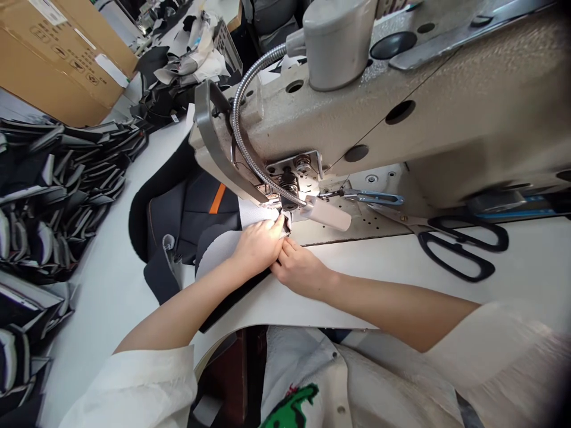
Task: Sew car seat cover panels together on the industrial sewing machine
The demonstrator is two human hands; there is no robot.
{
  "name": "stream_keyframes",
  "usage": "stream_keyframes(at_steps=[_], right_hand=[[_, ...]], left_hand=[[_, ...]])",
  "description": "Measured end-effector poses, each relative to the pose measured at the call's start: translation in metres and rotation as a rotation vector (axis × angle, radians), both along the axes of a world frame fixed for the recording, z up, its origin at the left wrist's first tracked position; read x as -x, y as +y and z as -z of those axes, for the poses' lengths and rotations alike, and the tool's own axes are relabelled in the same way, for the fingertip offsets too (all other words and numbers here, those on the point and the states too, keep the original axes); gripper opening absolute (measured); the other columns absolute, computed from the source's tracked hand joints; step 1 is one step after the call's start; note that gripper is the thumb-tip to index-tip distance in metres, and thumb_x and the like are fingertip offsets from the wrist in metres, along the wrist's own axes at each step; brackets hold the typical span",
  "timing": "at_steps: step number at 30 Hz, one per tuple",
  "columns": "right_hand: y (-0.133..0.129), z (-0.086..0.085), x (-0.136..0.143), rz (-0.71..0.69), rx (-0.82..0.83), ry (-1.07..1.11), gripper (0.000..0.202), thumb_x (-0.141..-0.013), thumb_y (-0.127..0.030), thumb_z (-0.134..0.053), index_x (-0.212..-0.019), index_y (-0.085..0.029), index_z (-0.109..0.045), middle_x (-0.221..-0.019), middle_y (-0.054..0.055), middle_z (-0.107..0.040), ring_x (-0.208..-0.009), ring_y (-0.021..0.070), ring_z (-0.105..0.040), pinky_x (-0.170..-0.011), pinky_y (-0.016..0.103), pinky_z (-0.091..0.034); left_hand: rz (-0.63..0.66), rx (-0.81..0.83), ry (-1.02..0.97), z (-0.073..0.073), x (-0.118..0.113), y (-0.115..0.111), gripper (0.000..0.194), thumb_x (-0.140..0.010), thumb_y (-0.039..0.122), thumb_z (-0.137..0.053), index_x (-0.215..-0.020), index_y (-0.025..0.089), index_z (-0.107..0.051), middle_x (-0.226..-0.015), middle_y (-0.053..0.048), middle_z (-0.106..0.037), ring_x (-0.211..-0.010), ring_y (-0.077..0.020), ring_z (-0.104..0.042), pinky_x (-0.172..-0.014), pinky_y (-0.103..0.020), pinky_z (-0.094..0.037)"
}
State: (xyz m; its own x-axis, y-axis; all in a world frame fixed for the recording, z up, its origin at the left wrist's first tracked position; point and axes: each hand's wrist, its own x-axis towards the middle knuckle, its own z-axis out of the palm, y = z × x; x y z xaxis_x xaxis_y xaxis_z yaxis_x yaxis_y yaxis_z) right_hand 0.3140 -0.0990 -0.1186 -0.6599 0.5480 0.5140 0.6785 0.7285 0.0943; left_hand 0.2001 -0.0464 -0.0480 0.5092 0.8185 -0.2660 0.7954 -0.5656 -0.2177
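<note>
Under the needle of a sewing machine (285,178) lies a padded black fabric piece (200,208) with an orange stripe and a light grey backing. My left hand (259,245) is closed on the fabric edge, its fingertips just in front of the lit presser foot. Close against it, my right hand (301,268) pinches the same edge from the near side with curled fingers. The bit of fabric between the two hands is mostly hidden. A small lamp (328,213) on a flexible metal neck hangs just right of the needle and lights the spot.
Black-handled scissors (455,241) and blue thread snips (375,197) rest on the machine bed and table to the right. Stacks of cut dark padded pieces (57,190) line the left side. A cardboard box (62,59) and heaped fabric scraps (191,59) stand behind.
</note>
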Motion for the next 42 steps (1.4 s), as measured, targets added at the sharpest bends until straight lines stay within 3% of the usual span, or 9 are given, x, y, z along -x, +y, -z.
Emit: stream_keyframes(at_steps=[7,15,20,23,28,32,38,42], right_hand=[[0.002,0.002,-0.001,-0.019,0.027,-0.010,0.027,-0.081,-0.003,-0.041,-0.093,-0.006,-0.066,-0.091,0.018,-0.067,-0.086,0.0253,-0.063,-0.090,0.043,-0.047],[0.000,-0.003,0.001,0.032,-0.035,0.030,0.030,-0.083,-0.004,-0.042,-0.104,-0.002,-0.063,-0.096,0.021,-0.066,-0.092,0.0269,-0.063,-0.091,0.041,-0.047],[0.000,-0.001,0.001,0.019,-0.004,0.028,0.027,-0.082,-0.004,-0.042,-0.093,-0.005,-0.066,-0.088,0.018,-0.067,-0.085,0.0257,-0.064,-0.088,0.042,-0.048],[0.000,0.000,0.000,0.014,-0.002,0.037,0.026,-0.081,-0.003,-0.042,-0.091,-0.006,-0.066,-0.087,0.018,-0.067,-0.085,0.0259,-0.064,-0.088,0.043,-0.048],[-0.001,0.000,-0.002,0.008,0.048,0.067,0.032,-0.087,-0.006,-0.041,-0.112,-0.001,-0.060,-0.105,0.025,-0.062,-0.101,0.0266,-0.060,-0.095,0.043,-0.045],[-0.002,0.000,-0.002,-0.014,0.085,0.070,0.031,-0.086,-0.004,-0.042,-0.110,0.002,-0.059,-0.104,0.027,-0.062,-0.101,0.0271,-0.060,-0.096,0.045,-0.045],[0.000,-0.003,0.000,0.054,0.002,0.012,0.030,-0.086,-0.005,-0.040,-0.107,0.002,-0.060,-0.104,0.027,-0.063,-0.099,0.0277,-0.062,-0.094,0.046,-0.046],[0.003,-0.007,-0.007,0.056,-0.052,0.000,0.029,-0.086,-0.006,-0.040,-0.105,0.001,-0.060,-0.106,0.027,-0.062,-0.100,0.0286,-0.062,-0.093,0.047,-0.045]], left_hand=[[-0.029,-0.054,-0.074,0.008,0.002,-0.002,0.037,-0.088,0.024,-0.040,-0.122,0.014,-0.052,-0.102,-0.010,-0.066,-0.093,-0.0224,-0.063,-0.081,-0.032,-0.048],[-0.031,0.124,-0.099,-0.011,-0.001,0.013,0.037,-0.085,0.023,-0.039,-0.119,0.023,-0.054,-0.100,-0.003,-0.068,-0.088,-0.0198,-0.064,-0.073,-0.028,-0.049],[-0.010,0.041,-0.017,-0.003,-0.002,0.005,0.046,-0.085,0.021,-0.041,-0.130,0.015,-0.046,-0.102,-0.009,-0.067,-0.090,-0.0214,-0.064,-0.074,-0.029,-0.048],[-0.011,0.038,-0.005,-0.003,-0.003,0.004,0.042,-0.085,0.020,-0.040,-0.126,0.014,-0.048,-0.100,-0.010,-0.067,-0.088,-0.0224,-0.065,-0.072,-0.030,-0.049],[-0.024,0.143,-0.054,-0.011,-0.002,0.016,0.035,-0.083,0.020,-0.040,-0.116,0.024,-0.053,-0.087,-0.003,-0.068,-0.078,-0.0198,-0.065,-0.066,-0.027,-0.048],[-0.010,0.085,-0.017,-0.010,-0.006,0.016,0.031,-0.083,0.016,-0.041,-0.110,0.019,-0.056,-0.085,-0.006,-0.066,-0.075,-0.0220,-0.065,-0.065,-0.030,-0.048],[0.092,0.052,-0.066,0.004,-0.007,0.019,0.026,-0.086,0.012,-0.040,-0.100,0.014,-0.061,-0.104,-0.012,-0.061,-0.093,-0.0211,-0.061,-0.081,-0.030,-0.049],[0.196,0.042,-0.075,0.011,-0.007,0.026,0.028,-0.086,0.007,-0.039,-0.092,0.014,-0.064,-0.093,-0.010,-0.064,-0.103,-0.0222,-0.056,-0.091,-0.031,-0.047]])
